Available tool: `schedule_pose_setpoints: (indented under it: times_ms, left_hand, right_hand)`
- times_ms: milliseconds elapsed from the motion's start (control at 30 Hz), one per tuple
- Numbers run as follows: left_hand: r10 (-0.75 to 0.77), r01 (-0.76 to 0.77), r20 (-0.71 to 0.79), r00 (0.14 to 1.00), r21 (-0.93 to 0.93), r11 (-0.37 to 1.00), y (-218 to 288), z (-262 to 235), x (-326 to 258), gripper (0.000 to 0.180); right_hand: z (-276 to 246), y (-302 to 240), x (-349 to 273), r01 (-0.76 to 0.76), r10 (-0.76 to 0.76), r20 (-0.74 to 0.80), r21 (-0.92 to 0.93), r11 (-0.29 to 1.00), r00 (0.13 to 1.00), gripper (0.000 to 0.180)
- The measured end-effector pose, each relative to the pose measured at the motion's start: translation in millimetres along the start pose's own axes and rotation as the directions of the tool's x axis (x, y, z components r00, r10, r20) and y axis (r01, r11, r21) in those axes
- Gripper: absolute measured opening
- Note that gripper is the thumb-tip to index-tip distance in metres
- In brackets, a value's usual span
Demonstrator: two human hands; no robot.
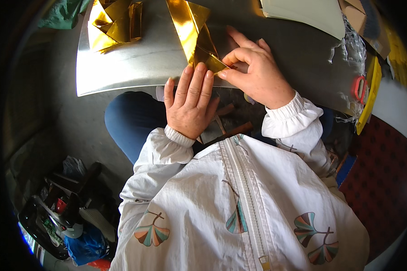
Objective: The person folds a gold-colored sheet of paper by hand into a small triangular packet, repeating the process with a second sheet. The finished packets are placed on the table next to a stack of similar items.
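A sheet of shiny gold foil paper (183, 28), partly folded, lies on the grey metal-topped table (158, 67). My left hand (190, 101) rests with its fingers stretched out, the fingertips touching the paper's near end at the table edge. With thumb and index finger, my right hand (256, 70) pinches the right corner of that same paper; its other fingers point away over the table. Farther left sits a pile of folded gold foil pieces (115, 25), apart from both hands.
Pale paper sheets (303, 13) lie at the table's far right. Red-handled scissors (359, 90) and shredded clear plastic strands (350, 49) are along the right edge, beside a yellow strip (369, 95). A black basket (43, 221) with bags stands on the floor at lower left.
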State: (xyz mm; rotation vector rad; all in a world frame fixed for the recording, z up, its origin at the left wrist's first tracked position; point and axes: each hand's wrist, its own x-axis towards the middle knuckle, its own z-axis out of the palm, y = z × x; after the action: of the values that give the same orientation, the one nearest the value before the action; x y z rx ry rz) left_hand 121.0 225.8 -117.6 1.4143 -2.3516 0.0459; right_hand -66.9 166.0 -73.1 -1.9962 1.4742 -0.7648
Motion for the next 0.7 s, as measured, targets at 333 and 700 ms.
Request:
schedule_pose_setpoints:
  times_ms: [333,700]
  left_hand:
    - [0.003,-0.003,0.0,1.0,0.083,0.997,3.2,2.4,-3.6,0.071]
    - [-0.03,0.032,-0.021,0.999,0.104,0.994,7.7,5.0,-3.2,0.079]
  right_hand:
    - [-1.8,-2.1,-9.0,-0.006,0.005,0.029,0.013,1.0,1.0,0.019]
    - [-3.1,-1.2,-7.9,0.009,-0.01,0.019,0.052,0.999,1.0,0.011]
